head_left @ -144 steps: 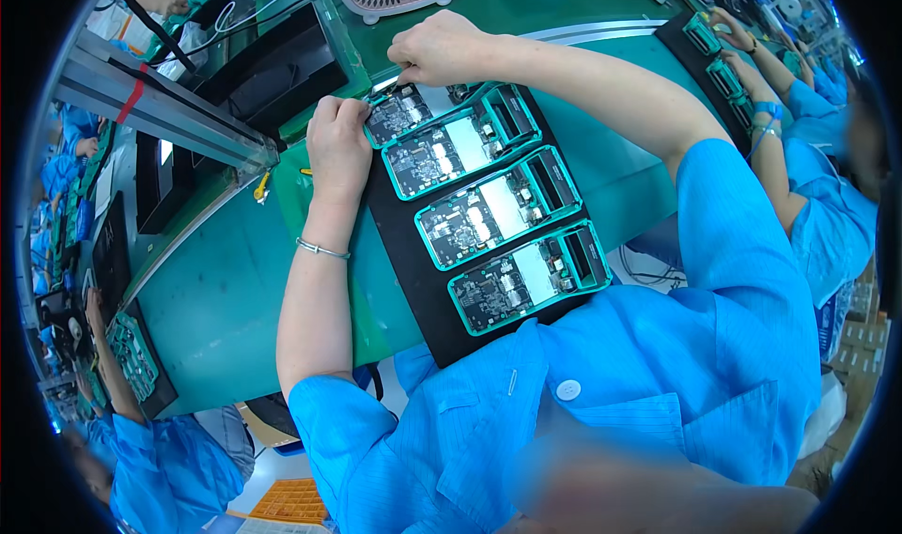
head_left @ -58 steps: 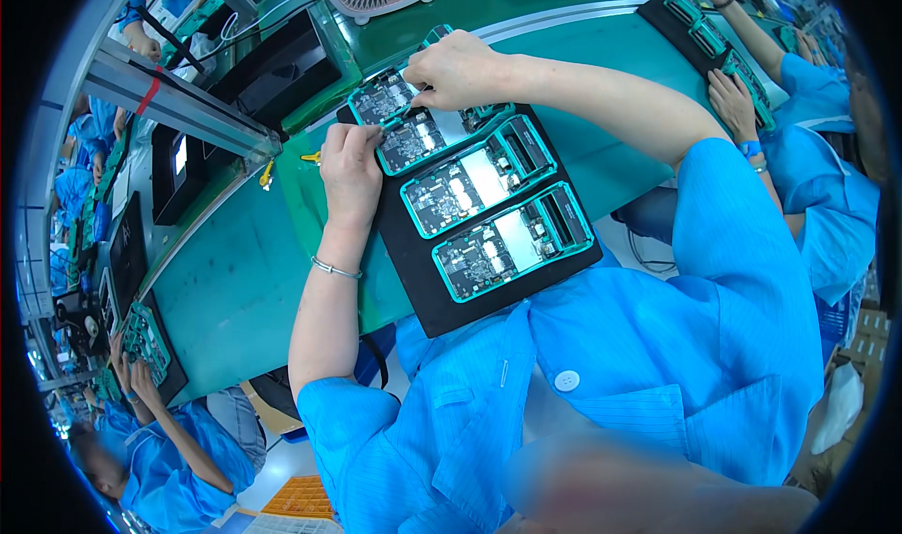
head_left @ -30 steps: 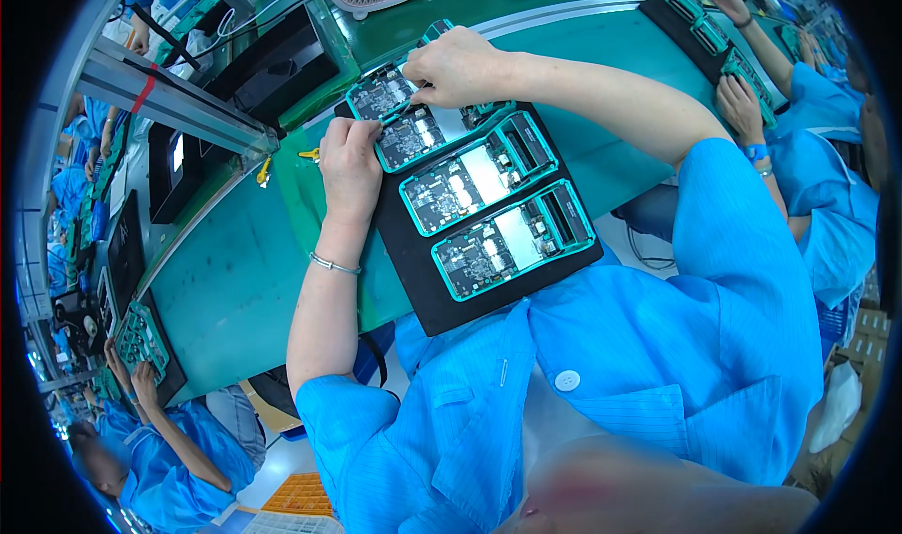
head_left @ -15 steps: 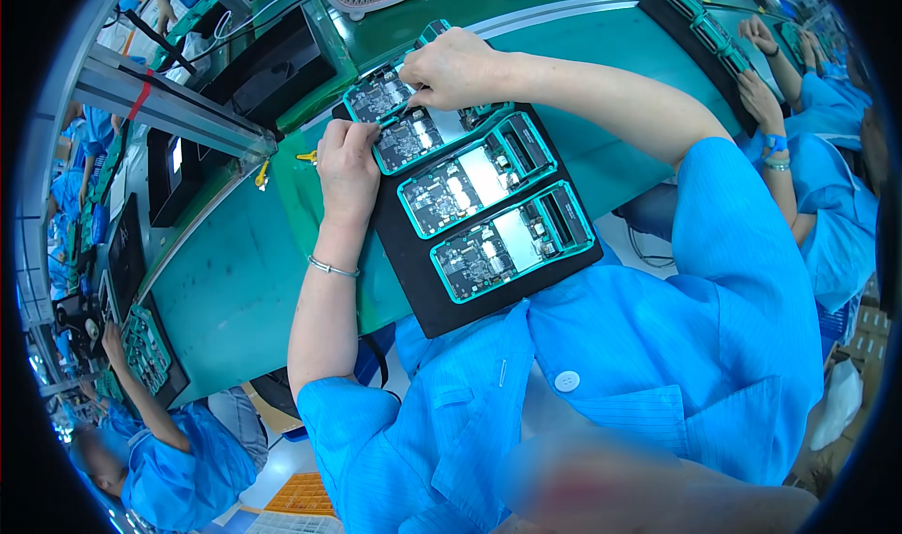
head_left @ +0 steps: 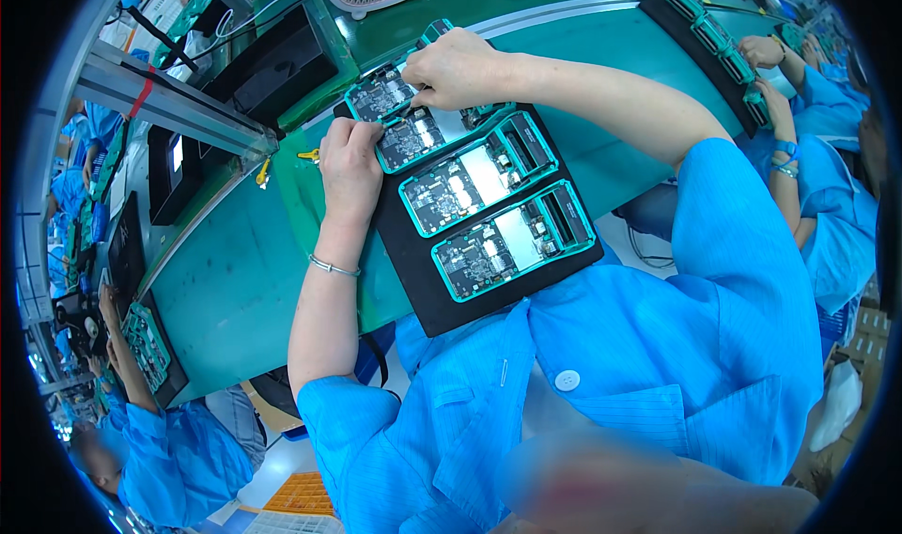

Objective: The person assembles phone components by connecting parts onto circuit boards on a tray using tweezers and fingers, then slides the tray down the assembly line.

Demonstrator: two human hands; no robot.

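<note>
The green worktable [head_left: 235, 290] takes up most of the view from here, and lying across it, reaching over its near edge, is a black board [head_left: 420, 273]. It looks flat and stiff, something to slide or lift by its bare margin. Four teal-framed units sit on it in a row: the far unit [head_left: 376, 92], the second unit [head_left: 410, 141], the third unit [head_left: 477, 179] and the near unit [head_left: 513, 243]. Each, I'd judge, is light and rigid, best taken by the outer rim.

The left hand [head_left: 349, 170] has its fingers bunched at the left end of the second unit; whether they grip the rim or only steady it, I can't tell. The right hand [head_left: 456, 69] arches over the far two units, thumb and fingertips drawn together (what they pinch, if anything, is hidden from me).

Inside the near unit the dark circuit board [head_left: 474, 263] lies exposed, and I'd call it fragile, no place for a thumb. The silver plate [head_left: 522, 239] beside it looks smooth, likely slippery and quick to smudge. The tiny components on the boards would probably suffer most from a careless press.
</note>
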